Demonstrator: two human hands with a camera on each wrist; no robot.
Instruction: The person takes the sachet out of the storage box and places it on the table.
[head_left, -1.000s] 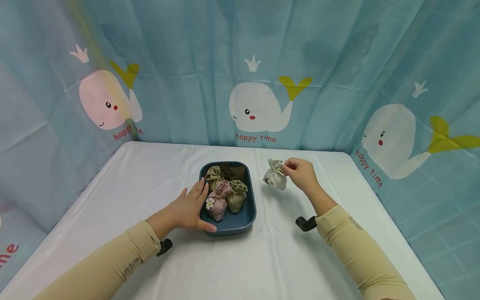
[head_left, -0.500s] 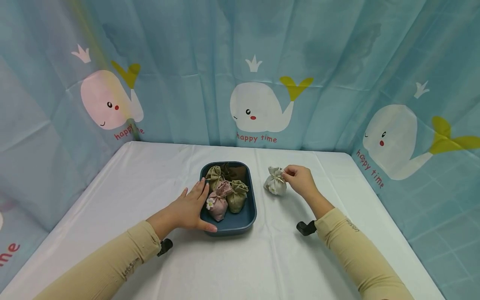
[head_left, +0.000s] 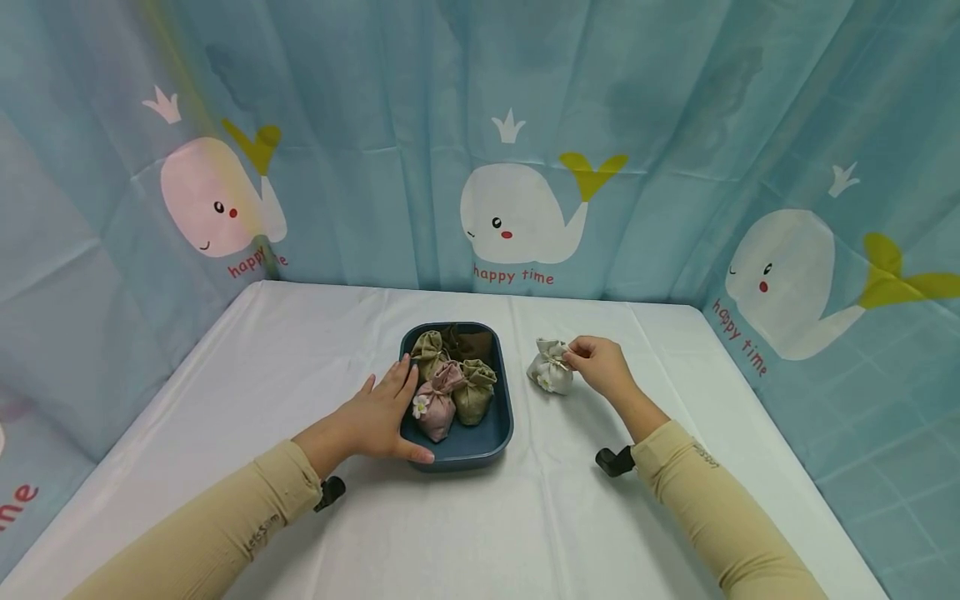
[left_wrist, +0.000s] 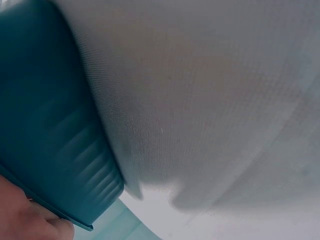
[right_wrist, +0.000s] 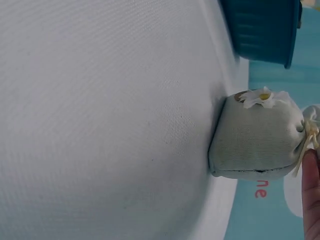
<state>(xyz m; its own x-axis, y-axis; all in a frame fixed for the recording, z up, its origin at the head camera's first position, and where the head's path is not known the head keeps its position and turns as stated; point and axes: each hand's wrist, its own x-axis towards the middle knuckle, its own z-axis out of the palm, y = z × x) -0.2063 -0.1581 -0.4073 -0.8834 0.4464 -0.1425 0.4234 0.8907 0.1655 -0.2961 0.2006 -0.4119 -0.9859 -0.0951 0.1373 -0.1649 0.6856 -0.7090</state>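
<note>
On the tablecloth (head_left: 450, 533), the pale pouch (head_left: 550, 372), now lower, apparently rests.

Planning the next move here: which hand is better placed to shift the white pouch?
Probably the right hand: it pinches the white pouch, while the left hand rests on the blue bin.

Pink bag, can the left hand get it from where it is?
Probably yes. The left hand touches the left rim of the bin, close beside the pink bag. The bin's top is open and nothing covers the bag, so the way looks free.
</note>
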